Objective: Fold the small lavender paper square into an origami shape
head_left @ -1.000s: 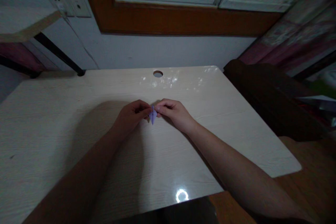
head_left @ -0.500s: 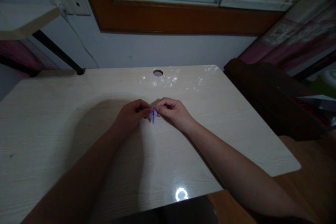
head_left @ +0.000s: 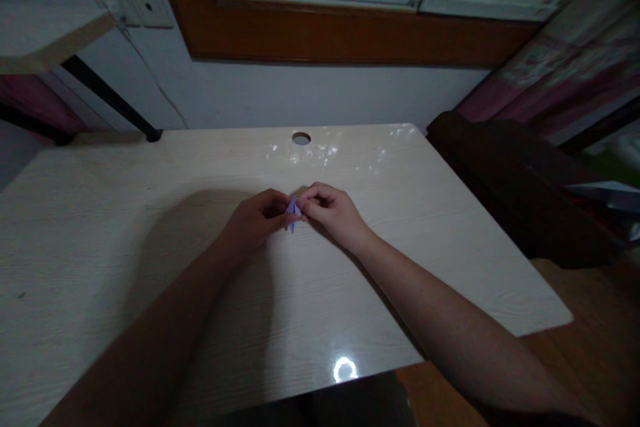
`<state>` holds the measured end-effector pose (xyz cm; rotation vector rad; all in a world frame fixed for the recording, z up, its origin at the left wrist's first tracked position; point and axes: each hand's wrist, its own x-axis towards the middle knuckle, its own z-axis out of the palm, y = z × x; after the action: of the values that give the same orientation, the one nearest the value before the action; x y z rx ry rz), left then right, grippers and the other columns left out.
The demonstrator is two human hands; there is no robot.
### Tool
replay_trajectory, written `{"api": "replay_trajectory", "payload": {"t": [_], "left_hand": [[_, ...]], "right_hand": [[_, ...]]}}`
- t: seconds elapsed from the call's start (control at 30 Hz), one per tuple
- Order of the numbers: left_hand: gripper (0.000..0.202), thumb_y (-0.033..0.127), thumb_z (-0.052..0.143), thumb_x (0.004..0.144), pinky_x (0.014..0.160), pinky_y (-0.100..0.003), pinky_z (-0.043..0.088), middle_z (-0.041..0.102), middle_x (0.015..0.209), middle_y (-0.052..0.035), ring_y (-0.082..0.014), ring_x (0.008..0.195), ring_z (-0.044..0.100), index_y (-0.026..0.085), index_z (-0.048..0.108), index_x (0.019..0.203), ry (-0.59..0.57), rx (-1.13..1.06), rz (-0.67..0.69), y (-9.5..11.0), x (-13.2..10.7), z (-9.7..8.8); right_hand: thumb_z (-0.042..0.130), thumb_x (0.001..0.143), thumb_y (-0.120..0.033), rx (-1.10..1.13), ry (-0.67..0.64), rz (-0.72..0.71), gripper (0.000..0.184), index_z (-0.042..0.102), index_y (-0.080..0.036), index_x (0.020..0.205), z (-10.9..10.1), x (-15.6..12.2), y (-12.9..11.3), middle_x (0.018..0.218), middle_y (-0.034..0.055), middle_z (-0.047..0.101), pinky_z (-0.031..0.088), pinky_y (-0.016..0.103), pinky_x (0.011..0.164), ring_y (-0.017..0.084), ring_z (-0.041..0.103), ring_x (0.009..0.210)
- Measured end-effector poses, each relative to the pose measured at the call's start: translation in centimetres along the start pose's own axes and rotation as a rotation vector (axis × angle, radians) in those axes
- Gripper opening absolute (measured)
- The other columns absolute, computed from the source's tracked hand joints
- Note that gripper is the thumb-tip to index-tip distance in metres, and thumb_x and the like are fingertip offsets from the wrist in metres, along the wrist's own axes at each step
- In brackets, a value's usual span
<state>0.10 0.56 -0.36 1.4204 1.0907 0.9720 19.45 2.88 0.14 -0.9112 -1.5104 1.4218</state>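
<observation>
A small piece of folded purple paper (head_left: 293, 209), narrow and diamond-shaped with a slit down its middle, is held between my hands over the middle of the desk. My left hand (head_left: 257, 215) pinches its left side, with the thumb lying across the lower part. On the right edge, my right hand (head_left: 333, 208) grips the paper between thumb and forefinger. My fingertips cover parts of both sides, and the back of the paper is hidden.
The pale wood-grain desk (head_left: 390, 293) has a round cable hole (head_left: 301, 139) near its back edge. A raised shelf (head_left: 50, 40) on black legs stands at the left. Behind are a wall socket (head_left: 147, 5) and a window. Dark brown furniture (head_left: 510, 180) borders the desk's right side.
The folded paper has tilted slightly, its top leaning right. My left thumb has shifted lower across it, and my right hand has risen a little.
</observation>
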Motion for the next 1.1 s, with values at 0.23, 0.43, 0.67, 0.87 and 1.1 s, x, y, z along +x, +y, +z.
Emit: {"api": "replay_trajectory", "payload": {"t": [0.23, 0.43, 0.67, 0.87, 1.1], "left_hand": [[0.029, 0.037, 0.08, 0.074, 0.066, -0.027, 0.053, 0.072, 0.079, -0.0008, -0.0156, 0.07, 0.068, 0.019, 0.063, 0.089, 0.043, -0.002, -0.01, 0.11, -0.01, 0.23], [0.034, 0.029, 0.083, 0.07, 0.061, -0.024, 0.051, 0.066, 0.073, 0.0029, -0.0128, 0.065, 0.064, 0.02, 0.055, 0.088, 0.056, -0.071, 0.015, 0.21, 0.07, 0.29], [0.038, 0.029, 0.085, 0.067, 0.058, -0.025, 0.052, 0.064, 0.072, 0.003, -0.0127, 0.063, 0.063, 0.019, 0.054, 0.088, 0.02, -0.132, 0.0, 0.2, 0.17, 0.22], [0.035, 0.027, 0.083, 0.068, 0.059, -0.025, 0.051, 0.064, 0.072, 0.0027, -0.0124, 0.063, 0.063, 0.018, 0.055, 0.088, 0.0, -0.121, 0.004, 0.42, 0.1, 0.13], [0.032, 0.028, 0.081, 0.071, 0.059, -0.025, 0.05, 0.063, 0.071, 0.0036, -0.0121, 0.062, 0.062, 0.019, 0.055, 0.087, -0.021, -0.063, 0.001, 0.35, 0.04, 0.01]], "right_hand": [[0.073, 0.079, -0.034, 0.033, -0.035, 0.025, 0.019, 0.067, -0.016, 0.079, 0.12, -0.04, -0.01, 0.069, 0.0007, 0.064, 0.045, 0.027, 0.064, 0.012, 0.056, 0.064], [0.074, 0.079, -0.036, 0.057, -0.033, 0.026, 0.019, 0.072, -0.017, 0.081, -0.07, -0.02, 0.0, 0.077, 0.0019, 0.065, 0.046, 0.028, 0.066, 0.012, 0.057, 0.067], [0.075, 0.079, -0.038, 0.13, -0.086, 0.058, 0.021, 0.073, -0.018, 0.084, -0.35, 0.0, -0.05, 0.077, 0.0015, 0.065, 0.046, 0.029, 0.069, 0.011, 0.056, 0.068], [0.077, 0.078, -0.04, 0.134, -0.112, 0.09, 0.025, 0.072, -0.017, 0.084, -0.35, 0.07, -0.18, 0.073, 0.0008, 0.065, 0.045, 0.029, 0.066, 0.012, 0.054, 0.066], [0.075, 0.079, -0.037, 0.139, -0.108, 0.093, 0.021, 0.071, -0.016, 0.081, -0.25, -0.05, -0.44, 0.071, 0.0007, 0.064, 0.044, 0.027, 0.064, 0.011, 0.054, 0.064]]}}
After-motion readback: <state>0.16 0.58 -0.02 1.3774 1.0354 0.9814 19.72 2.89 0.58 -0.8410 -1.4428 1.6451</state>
